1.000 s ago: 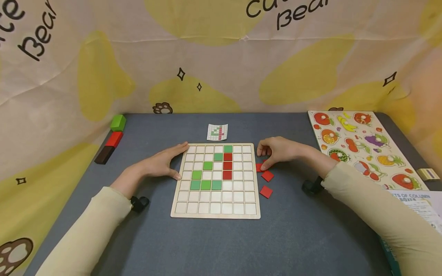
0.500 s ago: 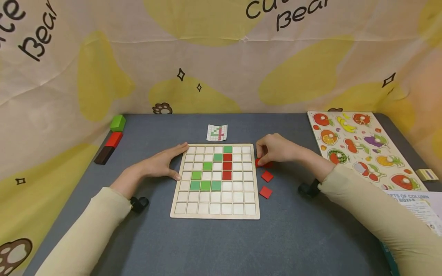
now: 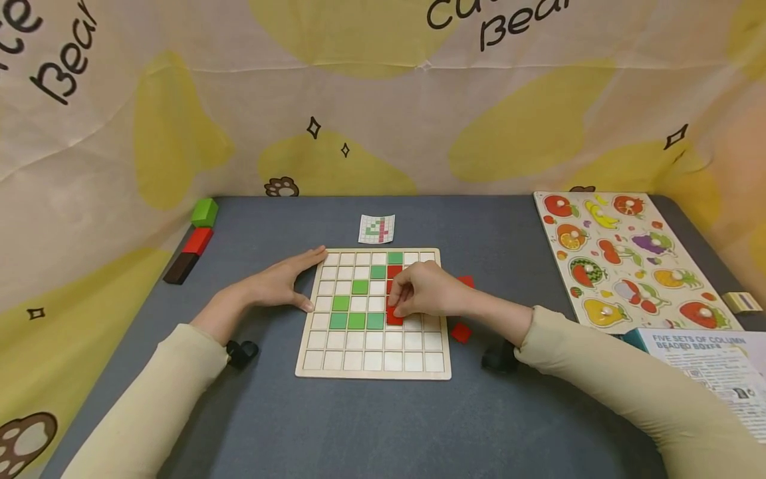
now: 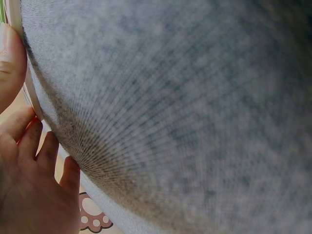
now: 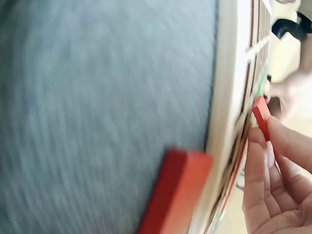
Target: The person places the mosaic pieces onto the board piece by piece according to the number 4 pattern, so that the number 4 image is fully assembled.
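In the head view, a wooden grid board with white squares holds several green tiles on a slant and in a row, plus red tiles in one column. My left hand rests along the board's left edge, fingers extended and thumb apart. Over the red column, my right hand pinches a red tile between thumb and fingers, plain in the right wrist view. This tile is at the column's lower end; whether it is seated is unclear. The hand covers part of the column and the squares beside it.
Loose red tiles lie right of the board, partly behind the right arm. A small pattern card lies beyond it. Coloured blocks line the left edge. A fruit puzzle board and a printed box stand at right.
My right hand has picked up a red tile from the pile right of the board and carried it left over the red column. The left hand has stayed in place.
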`<state>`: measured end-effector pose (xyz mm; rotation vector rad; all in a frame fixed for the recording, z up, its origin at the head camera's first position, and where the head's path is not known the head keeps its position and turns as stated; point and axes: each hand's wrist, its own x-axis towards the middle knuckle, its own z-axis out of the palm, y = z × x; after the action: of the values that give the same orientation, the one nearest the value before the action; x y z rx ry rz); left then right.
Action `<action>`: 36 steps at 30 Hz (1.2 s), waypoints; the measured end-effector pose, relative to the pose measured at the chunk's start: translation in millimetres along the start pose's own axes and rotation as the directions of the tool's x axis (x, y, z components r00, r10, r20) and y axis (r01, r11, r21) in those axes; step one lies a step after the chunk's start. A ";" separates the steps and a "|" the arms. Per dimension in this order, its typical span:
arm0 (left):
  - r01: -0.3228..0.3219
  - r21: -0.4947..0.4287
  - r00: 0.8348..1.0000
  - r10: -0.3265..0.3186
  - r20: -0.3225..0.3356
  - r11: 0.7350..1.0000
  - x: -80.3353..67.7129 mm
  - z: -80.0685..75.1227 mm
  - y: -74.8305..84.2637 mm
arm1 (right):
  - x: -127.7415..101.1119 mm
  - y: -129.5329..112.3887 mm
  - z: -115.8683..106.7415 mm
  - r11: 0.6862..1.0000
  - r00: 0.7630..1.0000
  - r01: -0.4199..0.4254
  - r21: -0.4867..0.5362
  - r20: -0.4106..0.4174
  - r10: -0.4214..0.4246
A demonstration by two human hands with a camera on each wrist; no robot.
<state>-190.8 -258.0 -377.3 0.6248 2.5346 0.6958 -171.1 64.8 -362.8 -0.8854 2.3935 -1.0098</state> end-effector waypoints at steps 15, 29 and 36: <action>-0.008 -0.004 1.000 0.008 0.006 1.000 -0.3 -1.0 1.4 | 3.0 -3.5 9.2 0.993 1.000 0.014 -0.114 -0.010 -0.016; -0.003 -0.008 1.000 0.003 0.006 1.000 0.3 -1.3 0.3 | 4.3 -3.3 6.7 0.993 0.999 0.046 -0.110 0.034 -0.042; -0.008 -0.004 1.000 0.008 0.001 1.000 0.4 -1.0 -0.2 | 3.0 -7.0 7.0 0.985 0.999 0.038 -0.166 0.035 -0.033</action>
<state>-191.7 -258.3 -376.7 0.6338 2.5307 0.7023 -166.5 55.5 -362.6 -0.9978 2.4703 -0.8106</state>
